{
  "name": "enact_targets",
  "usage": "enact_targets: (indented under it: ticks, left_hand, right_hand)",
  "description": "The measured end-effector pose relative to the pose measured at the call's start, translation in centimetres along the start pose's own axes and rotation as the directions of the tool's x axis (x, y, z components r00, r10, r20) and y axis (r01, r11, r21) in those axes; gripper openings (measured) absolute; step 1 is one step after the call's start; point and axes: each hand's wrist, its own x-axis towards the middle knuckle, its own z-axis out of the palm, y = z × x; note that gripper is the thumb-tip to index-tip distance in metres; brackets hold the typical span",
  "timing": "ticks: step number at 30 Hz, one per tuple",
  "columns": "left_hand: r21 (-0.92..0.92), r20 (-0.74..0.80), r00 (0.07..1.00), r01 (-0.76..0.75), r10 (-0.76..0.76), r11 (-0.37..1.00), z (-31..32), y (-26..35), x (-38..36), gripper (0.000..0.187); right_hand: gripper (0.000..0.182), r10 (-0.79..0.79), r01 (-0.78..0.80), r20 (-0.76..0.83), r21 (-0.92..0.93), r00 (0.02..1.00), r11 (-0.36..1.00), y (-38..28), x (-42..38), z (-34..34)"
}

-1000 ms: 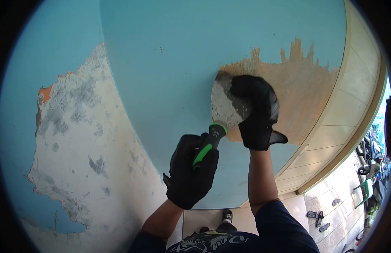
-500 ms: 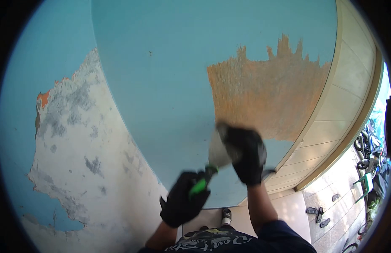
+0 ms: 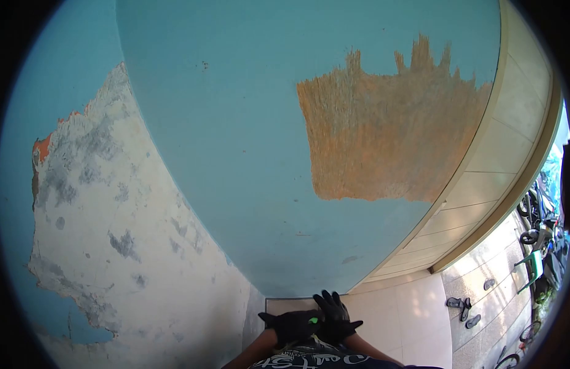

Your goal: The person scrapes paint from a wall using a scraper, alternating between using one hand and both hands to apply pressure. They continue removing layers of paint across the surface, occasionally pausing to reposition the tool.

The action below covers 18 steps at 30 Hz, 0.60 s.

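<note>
Both hands wear black gloves and are low in the view, close to the person's shirt. My left hand (image 3: 291, 327) is closed round a green-handled tool (image 3: 314, 320), of which only a small green bit shows. Beside it, touching or nearly so, my right hand (image 3: 335, 317) has its fingers spread and holds nothing visible. Above them rises a blue wall (image 3: 236, 203) with a scraped brown patch (image 3: 389, 135) at the upper right.
At the left, another blue wall has a large bare white area (image 3: 113, 234). Beige tiles (image 3: 494, 154) border the right side. Beyond them lie sandals (image 3: 460, 306), a green chair (image 3: 531, 270) and parked motorbikes (image 3: 537, 221).
Both hands have dropped away from the wall toward the body. The right hand has left the blade and its fingers have spread. The blade is now hidden, and the brown patch shows its whole lower edge.
</note>
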Motion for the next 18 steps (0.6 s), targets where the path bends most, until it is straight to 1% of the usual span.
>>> enact_targets:
  ticks: [1,2,3,4,5,6,7,8,9,10,11,12,13,14,15,16,17,18]
  left_hand:
    - [0.051,-0.030,0.999,-0.019,0.020,0.999,0.1,-0.5,0.6,0.050]
    - [-0.024,-0.037,0.999,0.004,-0.005,1.000,-0.8,-0.7,1.4,0.048]
    - [-0.031,-0.032,0.999,0.005,-0.006,0.999,-2.9,0.5,1.4,0.048]
    - [-0.224,0.057,0.998,0.002,0.011,0.975,-5.5,2.1,1.2,0.048]
    - [-0.409,0.139,0.989,0.017,0.044,0.913,-6.7,2.9,1.0,0.048]
    - [-0.415,0.145,0.989,0.023,0.041,0.909,-6.1,2.0,1.5,0.048]
    - [-0.598,0.011,1.000,0.029,-0.029,0.801,-5.2,0.3,2.4,0.048]
    - [-0.752,-0.106,0.987,0.002,-0.124,0.659,-4.4,-0.9,3.1,0.048]
    - [-0.756,-0.098,0.987,0.007,-0.124,0.655,-3.8,-1.3,3.3,0.048]
    - [-0.467,-0.303,0.934,0.027,-0.189,0.884,-3.3,-1.6,3.4,0.049]
    - [-0.123,-0.504,0.848,0.116,-0.163,0.986,-2.4,-2.1,3.6,0.050]
    - [0.315,-0.474,0.866,0.000,0.157,0.949,1.7,-8.4,5.5,0.045]
    - [0.311,-0.464,0.871,-0.008,0.159,0.950,2.4,-8.2,5.4,0.045]
    - [-0.144,-0.363,0.924,0.074,-0.123,0.987,3.0,-7.4,5.1,0.041]
    - [-0.548,-0.135,0.933,0.211,-0.334,0.809,3.5,-6.3,4.8,0.038]
    - [-0.882,0.108,0.932,0.250,-0.346,0.398,3.3,-4.6,4.7,0.033]
    - [-0.877,0.119,0.935,0.256,-0.334,0.406,4.8,-5.2,5.2,0.033]
    - [-0.841,-0.040,0.964,0.110,-0.263,0.529,7.1,-6.3,5.5,0.033]
  right_hand:
    - [0.064,0.002,-0.002,0.007,0.002,1.000,1.000,0.6,0.3,0.7]
    - [0.058,-0.148,0.153,-0.044,0.194,0.988,0.969,2.0,1.0,2.3]
    - [0.053,-0.278,0.303,-0.122,0.368,0.953,0.879,3.5,1.8,4.0]
    - [0.041,-0.318,0.355,-0.158,0.444,0.935,0.823,4.6,2.4,6.0]
    - [0.041,-0.314,0.348,-0.150,0.448,0.937,0.824,5.4,2.6,7.5]
    - [0.039,-0.129,0.094,0.044,0.465,0.991,0.880,6.0,2.3,9.0]
    - [0.038,0.066,-0.164,0.233,0.432,0.970,0.887,7.1,2.2,11.4]
    - [0.038,0.399,-0.424,0.250,0.791,0.882,0.442,10.5,-0.3,18.8]
    - [0.038,0.406,-0.432,0.255,0.788,0.878,0.438,9.9,-0.1,17.1]
    - [0.039,0.401,-0.347,0.152,0.808,0.903,0.476,8.3,0.7,13.5]
    - [0.041,0.393,-0.260,0.046,0.818,0.918,0.513,7.1,1.1,10.8]
    - [0.040,0.413,-0.298,0.024,0.731,0.910,0.614,7.2,0.6,10.2]
    - [0.040,0.425,-0.309,0.027,0.729,0.905,0.611,7.1,0.0,9.7]
    - [0.042,0.469,-0.339,0.116,0.839,0.876,0.425,6.7,-0.5,9.4]
    - [0.046,0.495,-0.352,0.208,0.910,0.844,0.218,6.3,-1.2,8.7]
    - [0.046,0.513,-0.354,0.204,0.910,0.834,0.213,5.5,-1.7,7.0]
    - [0.048,0.396,-0.267,0.042,0.802,0.917,0.534,4.9,-1.8,5.0]
    - [0.051,0.220,-0.133,-0.074,0.599,0.973,0.789,4.7,-1.7,3.2]
